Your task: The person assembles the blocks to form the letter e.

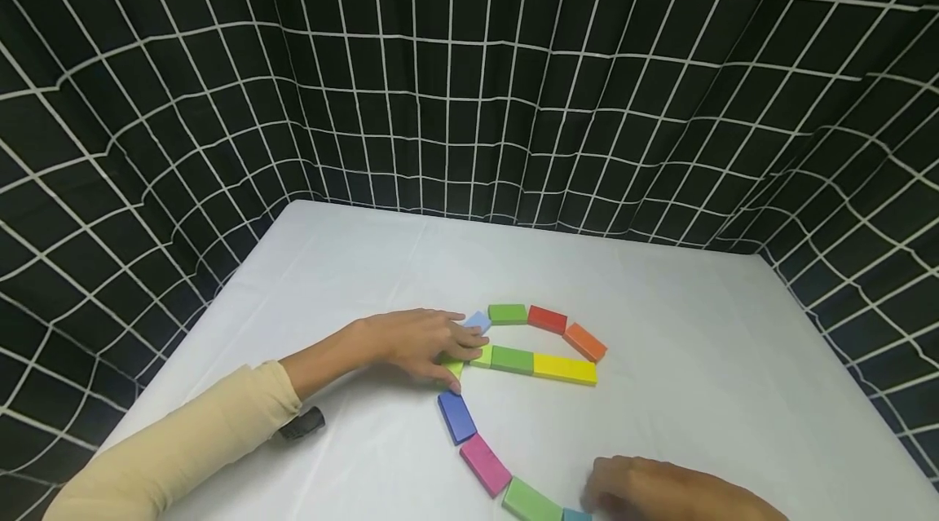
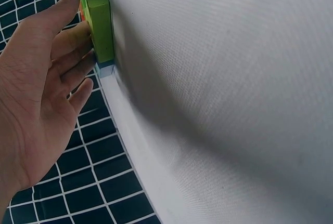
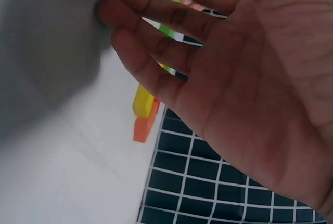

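Note:
My left hand (image 1: 421, 343) lies over the left side of a curve of flat coloured blocks, its fingers loosely extended. Under it is a lime green block (image 2: 100, 24), with the thumb at one end and fingertips along its side. The hand partly covers a light blue block (image 1: 478, 321) and a yellow-green block (image 1: 482, 356). Just below the thumb lies a blue block (image 1: 456, 417). My right hand (image 1: 660, 488), slightly blurred, is beside a teal block (image 1: 576, 515) at the near edge of the view. Its fingers (image 3: 151, 42) bend gently, with nothing visible in them.
A pink block (image 1: 485, 464) and light green block (image 1: 531, 501) continue the curve. Green (image 1: 508, 314), red (image 1: 547, 319) and orange (image 1: 585, 342) blocks form the top arc. A green block (image 1: 512, 359) and yellow block (image 1: 565, 368) make a row. A black object (image 1: 302, 424) lies beside the left sleeve.

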### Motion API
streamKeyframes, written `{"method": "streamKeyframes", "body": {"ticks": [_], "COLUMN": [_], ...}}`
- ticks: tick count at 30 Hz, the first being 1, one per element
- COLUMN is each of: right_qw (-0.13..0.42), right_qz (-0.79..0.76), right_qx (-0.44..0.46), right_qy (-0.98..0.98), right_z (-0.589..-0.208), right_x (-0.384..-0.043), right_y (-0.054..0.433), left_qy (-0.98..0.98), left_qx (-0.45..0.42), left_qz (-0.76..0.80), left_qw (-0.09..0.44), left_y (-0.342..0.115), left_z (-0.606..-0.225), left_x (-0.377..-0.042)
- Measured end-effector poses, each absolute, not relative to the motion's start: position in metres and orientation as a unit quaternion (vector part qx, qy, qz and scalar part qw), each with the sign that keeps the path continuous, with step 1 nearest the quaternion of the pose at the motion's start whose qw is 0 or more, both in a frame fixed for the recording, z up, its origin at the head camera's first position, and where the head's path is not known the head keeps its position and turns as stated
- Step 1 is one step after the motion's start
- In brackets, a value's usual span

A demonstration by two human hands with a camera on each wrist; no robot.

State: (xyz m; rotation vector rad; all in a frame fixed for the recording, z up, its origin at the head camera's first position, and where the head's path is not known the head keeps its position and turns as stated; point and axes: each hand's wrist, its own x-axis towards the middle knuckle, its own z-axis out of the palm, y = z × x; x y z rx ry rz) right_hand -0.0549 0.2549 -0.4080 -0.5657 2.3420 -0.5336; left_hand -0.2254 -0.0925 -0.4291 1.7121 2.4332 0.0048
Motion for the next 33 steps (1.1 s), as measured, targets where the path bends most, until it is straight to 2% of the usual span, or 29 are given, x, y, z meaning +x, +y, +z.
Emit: {"method": "streamKeyframes", "body": {"ticks": [5, 10, 33], "right_qw": [0.323, 0.328, 0.341], "right_qz": [-0.181, -0.146, -0.167], "right_qx": [-0.24, -0.203, -0.199], "right_qy": [0.897, 0.911, 0.903], "right_z": [-0.412, -0.411, -0.413], "right_x": [-0.054, -0.055, -0.054], "right_y": [0.255, 0.248, 0.238], "left_qy": [0.813, 0.811, 0.813], "left_qx": [0.576, 0.579, 0.577], "left_qz": [0.009, 0.012, -0.024], "left_qw": [0.088, 0.083, 0.08], "left_y": [-0.094, -0.094, -0.092], "left_z": [-0.43, -0.431, -0.432], "left_x": [-0.223, -0.223, -0.224]}}
